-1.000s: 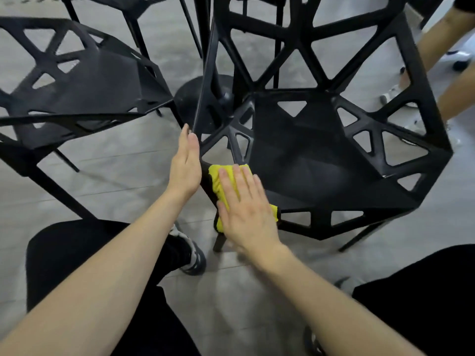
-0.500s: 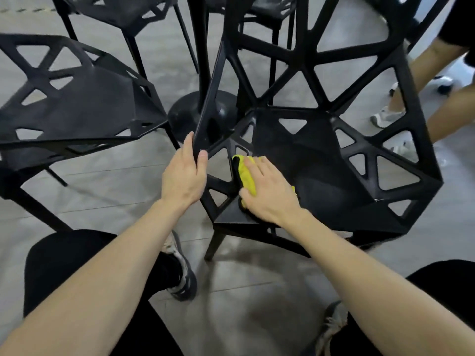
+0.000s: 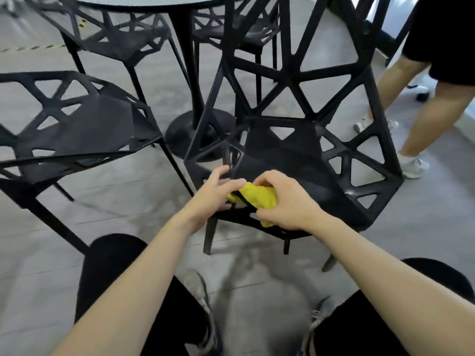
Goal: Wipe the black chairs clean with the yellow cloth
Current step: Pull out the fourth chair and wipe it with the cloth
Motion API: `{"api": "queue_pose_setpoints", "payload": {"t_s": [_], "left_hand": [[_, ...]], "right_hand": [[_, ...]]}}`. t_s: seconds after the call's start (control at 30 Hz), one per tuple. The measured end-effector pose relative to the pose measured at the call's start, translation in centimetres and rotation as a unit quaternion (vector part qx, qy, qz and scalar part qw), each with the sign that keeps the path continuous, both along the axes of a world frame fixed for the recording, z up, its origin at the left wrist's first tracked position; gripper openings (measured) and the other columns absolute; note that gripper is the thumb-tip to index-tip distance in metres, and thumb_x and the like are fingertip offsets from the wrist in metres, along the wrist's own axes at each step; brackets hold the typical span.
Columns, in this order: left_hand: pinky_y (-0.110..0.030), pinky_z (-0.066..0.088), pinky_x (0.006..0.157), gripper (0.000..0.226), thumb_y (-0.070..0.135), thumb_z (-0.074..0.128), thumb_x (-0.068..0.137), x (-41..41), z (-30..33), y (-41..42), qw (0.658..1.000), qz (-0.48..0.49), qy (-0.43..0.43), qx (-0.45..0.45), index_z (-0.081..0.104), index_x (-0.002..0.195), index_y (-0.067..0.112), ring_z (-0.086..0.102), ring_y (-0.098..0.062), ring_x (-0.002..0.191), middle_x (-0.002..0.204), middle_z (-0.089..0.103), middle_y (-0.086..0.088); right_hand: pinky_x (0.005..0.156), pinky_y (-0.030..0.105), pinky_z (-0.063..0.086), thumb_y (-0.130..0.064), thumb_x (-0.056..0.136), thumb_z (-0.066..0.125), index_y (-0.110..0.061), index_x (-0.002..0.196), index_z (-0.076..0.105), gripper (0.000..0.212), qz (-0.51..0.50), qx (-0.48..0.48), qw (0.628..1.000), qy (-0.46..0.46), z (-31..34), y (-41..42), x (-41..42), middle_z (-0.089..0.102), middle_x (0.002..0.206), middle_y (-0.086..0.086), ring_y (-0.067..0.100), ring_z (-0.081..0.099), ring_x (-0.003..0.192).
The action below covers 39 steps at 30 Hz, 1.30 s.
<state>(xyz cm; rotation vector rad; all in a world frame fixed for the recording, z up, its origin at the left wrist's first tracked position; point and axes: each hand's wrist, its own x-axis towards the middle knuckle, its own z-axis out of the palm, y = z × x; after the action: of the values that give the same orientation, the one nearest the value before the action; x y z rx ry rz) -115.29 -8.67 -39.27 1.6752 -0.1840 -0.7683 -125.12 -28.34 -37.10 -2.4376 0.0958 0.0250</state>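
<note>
A black lattice chair [image 3: 295, 160] stands right in front of me, its tall open-work back rising behind the seat. The yellow cloth [image 3: 255, 196] is bunched up at the seat's front left corner, partly behind a thin black strut. My right hand [image 3: 285, 201] grips the cloth, fingers curled over it. My left hand [image 3: 214, 194] is at the same corner, its fingers reaching across the strut and touching the cloth's left end; whether they pinch it is unclear.
A second black chair [image 3: 77, 129] stands at the left, and two others [image 3: 110, 34] sit behind under a round table with a black pedestal base [image 3: 195, 132]. Another person's legs [image 3: 416, 104] are at the right. My knees and shoes fill the bottom.
My right hand went from pressing the cloth flat on the seat to bunching it in its fingers. My left hand left the chair's side frame and came to the cloth. The view pulled back.
</note>
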Motion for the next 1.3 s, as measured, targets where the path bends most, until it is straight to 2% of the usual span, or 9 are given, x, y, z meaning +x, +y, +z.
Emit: {"api": "queue_pose_setpoints", "payload": {"t_s": [0.07, 0.2, 0.3, 0.5, 0.7, 0.87, 1.0, 1.17, 1.3], "left_hand": [[-0.054, 0.057, 0.11, 0.072, 0.041, 0.085, 0.087, -0.3, -0.2, -1.3, 0.986, 0.007, 0.137, -0.096, 0.056, 0.148, 0.018, 0.07, -0.025, 0.122, 0.136, 0.069, -0.006], [-0.045, 0.061, 0.093, 0.039, 0.012, 0.078, 0.092, 2.7, -0.6, -5.1, 0.963, 0.131, 0.202, -0.124, 0.071, 0.13, 0.007, 0.074, -0.03, 0.108, 0.114, 0.078, -0.014], [-0.039, 0.057, 0.081, 0.054, 0.014, 0.08, 0.064, 5.8, 1.3, -6.5, 0.975, 0.189, 0.113, 0.03, 0.076, 0.117, 0.026, 0.071, -0.025, 0.096, 0.104, 0.076, -0.005], [-0.03, 0.046, 0.055, 0.044, 0.007, 0.069, 0.074, 9.9, 11.9, -4.5, 0.946, 0.13, -0.103, 0.279, 0.077, 0.095, 0.045, 0.063, -0.014, 0.07, 0.083, 0.071, 0.009], [-0.032, 0.047, 0.063, 0.009, 0.034, 0.076, 0.087, 11.1, 23.5, -2.8, 0.911, 0.034, -0.14, 0.385, 0.077, 0.093, 0.04, 0.063, -0.016, 0.071, 0.071, 0.065, 0.011], [-0.033, 0.054, 0.069, 0.019, 0.041, 0.068, 0.08, 12.0, 26.5, -6.3, 0.883, -0.049, -0.168, 0.436, 0.076, 0.097, 0.038, 0.067, -0.019, 0.082, 0.088, 0.074, 0.013], [-0.036, 0.061, 0.076, 0.037, 0.072, 0.061, 0.074, 11.2, 26.5, -11.6, 0.854, -0.074, -0.186, 0.481, 0.072, 0.083, 0.038, 0.068, -0.014, 0.088, 0.085, 0.071, 0.017], [-0.038, 0.063, 0.076, 0.037, 0.077, 0.063, 0.083, 6.0, 26.9, -18.3, 0.823, -0.044, -0.139, 0.549, 0.07, 0.077, 0.041, 0.071, -0.02, 0.094, 0.094, 0.074, 0.016], [-0.039, 0.061, 0.08, 0.027, 0.068, 0.069, 0.087, 0.1, 27.0, -23.7, 0.839, 0.028, -0.114, 0.531, 0.075, 0.085, 0.042, 0.064, -0.014, 0.09, 0.102, 0.06, 0.013]], "right_hand": [[0.09, 0.029, 0.053, -0.02, 0.071, 0.081, -0.028, 0.117, 0.067, 0.049, -0.005, 0.059, 0.997, -0.043, 0.4, -0.1, 1.1, 0.066, 0.112, -0.014, 0.007, 0.062, 0.103], [0.105, 0.026, 0.047, -0.036, 0.086, 0.081, -0.027, 0.136, 0.063, 0.054, 0.031, 0.044, 0.998, -0.023, 0.5, -1.7, 4.6, 0.063, 0.131, -0.011, 0.008, 0.058, 0.123], [0.111, 0.035, 0.046, -0.057, 0.097, 0.066, -0.028, 0.148, 0.054, 0.061, 0.107, -0.079, 0.987, 0.085, 2.4, -4.8, 7.0, 0.054, 0.146, -0.008, 0.014, 0.055, 0.133], [0.104, 0.047, 0.051, -0.041, 0.108, 0.049, -0.02, 0.15, 0.049, 0.047, 0.18, -0.278, 0.917, 0.222, 13.7, -8.8, 11.2, 0.054, 0.145, 0.003, 0.029, 0.059, 0.129], [0.094, 0.046, 0.055, -0.037, 0.107, 0.049, -0.018, 0.138, 0.056, 0.038, 0.2, -0.329, 0.892, 0.235, 26.2, -12.9, 13.4, 0.059, 0.132, 0.005, 0.029, 0.062, 0.12], [0.087, 0.047, 0.057, -0.035, 0.103, 0.055, -0.013, 0.126, 0.062, 0.032, 0.142, -0.354, 0.914, 0.139, 28.6, -21.5, 18.4, 0.059, 0.122, 0.009, 0.032, 0.061, 0.114], [0.084, 0.05, 0.055, -0.03, 0.093, 0.069, -0.003, 0.13, 0.055, 0.048, 0.019, -0.377, 0.926, 0.018, 26.9, -32.2, 24.9, 0.054, 0.124, 0.02, 0.041, 0.054, 0.115], [0.074, 0.047, 0.048, -0.04, 0.11, 0.047, 0.0, 0.115, 0.051, 0.041, 0.004, -0.242, 0.949, 0.202, 23.4, -40.2, 30.0, 0.063, 0.111, 0.031, 0.048, 0.06, 0.099], [0.069, 0.039, 0.041, -0.03, 0.11, 0.048, -0.006, 0.108, 0.056, 0.025, 0.033, -0.174, 0.967, 0.184, 22.5, -41.4, 29.1, 0.064, 0.103, 0.027, 0.046, 0.062, 0.094]]}}
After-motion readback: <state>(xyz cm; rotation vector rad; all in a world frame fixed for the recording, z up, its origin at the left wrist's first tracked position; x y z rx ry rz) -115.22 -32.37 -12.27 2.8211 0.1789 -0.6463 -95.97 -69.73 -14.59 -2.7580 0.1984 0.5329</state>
